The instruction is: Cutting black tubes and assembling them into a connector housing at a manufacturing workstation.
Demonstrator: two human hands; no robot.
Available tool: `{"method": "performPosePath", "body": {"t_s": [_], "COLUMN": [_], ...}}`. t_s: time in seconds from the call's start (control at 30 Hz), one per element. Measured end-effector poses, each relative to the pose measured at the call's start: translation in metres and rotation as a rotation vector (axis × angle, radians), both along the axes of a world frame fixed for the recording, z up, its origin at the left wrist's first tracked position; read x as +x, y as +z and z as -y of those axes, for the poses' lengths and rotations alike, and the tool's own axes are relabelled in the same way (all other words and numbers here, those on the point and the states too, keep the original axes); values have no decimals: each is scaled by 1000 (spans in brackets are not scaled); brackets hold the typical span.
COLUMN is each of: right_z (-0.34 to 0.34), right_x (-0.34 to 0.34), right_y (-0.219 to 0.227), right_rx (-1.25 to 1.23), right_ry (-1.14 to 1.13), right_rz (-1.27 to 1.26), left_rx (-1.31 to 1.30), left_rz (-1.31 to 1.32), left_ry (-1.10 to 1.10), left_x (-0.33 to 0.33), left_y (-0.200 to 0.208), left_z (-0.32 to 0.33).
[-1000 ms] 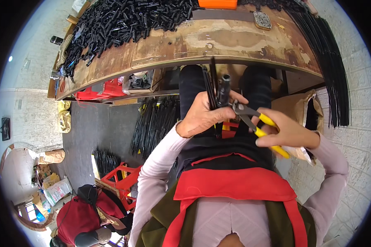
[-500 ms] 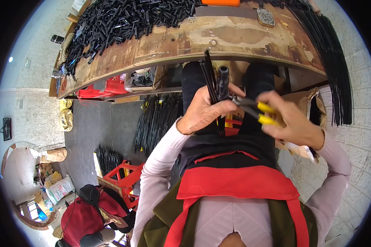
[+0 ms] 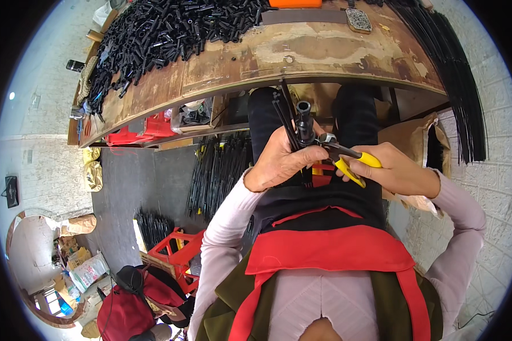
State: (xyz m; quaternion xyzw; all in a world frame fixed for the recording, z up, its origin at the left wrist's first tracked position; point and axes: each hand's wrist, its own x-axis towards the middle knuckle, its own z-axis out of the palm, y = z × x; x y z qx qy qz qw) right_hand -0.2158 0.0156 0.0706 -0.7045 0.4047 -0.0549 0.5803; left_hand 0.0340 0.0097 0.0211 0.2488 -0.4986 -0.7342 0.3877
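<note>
Above my lap, my left hand (image 3: pixel 284 159) is closed round a black tubular fitting (image 3: pixel 305 124) and a few thin black rods (image 3: pixel 284 113) beside it. The fitting stands nearly upright, its round open end toward me. In my right hand (image 3: pixel 395 169) is a pair of pliers (image 3: pixel 347 151) with yellow handles. The handles are spread somewhat apart. The jaws of the pliers are at the fitting's right side, close to my left thumb; whether they grip anything there cannot be made out.
A worn wooden table (image 3: pixel 318 48) spans the front, with a heap of black tubular parts (image 3: pixel 170 34) at left. Long black rods (image 3: pixel 461 85) hang off its right end. More rod bundles (image 3: pixel 216 176) and a red stool (image 3: pixel 179 250) stand left, near another person (image 3: pixel 125 312).
My right hand has turned the pliers, swinging the handles down and left, with the jaws still by the fitting. The left hand keeps its hold. The whole view has shifted slightly.
</note>
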Motion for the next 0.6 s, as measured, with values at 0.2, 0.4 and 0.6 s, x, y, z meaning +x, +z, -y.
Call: {"method": "performPosePath", "body": {"t_s": [0.2, 0.4, 0.6], "right_z": [-1, -5, -9], "right_x": [4, -3, -2], "right_y": [27, 32, 28], "right_rx": [323, 493, 432], "right_ry": [-102, -81, -118], "right_rz": [22, 54, 54], "left_rx": [-60, -8, -125], "left_rz": [64, 94, 76], "left_ry": [-8, -21, 5], "left_x": [-1, -4, -8], "left_y": [0, 5, 2], "left_z": [0, -8, -3]}}
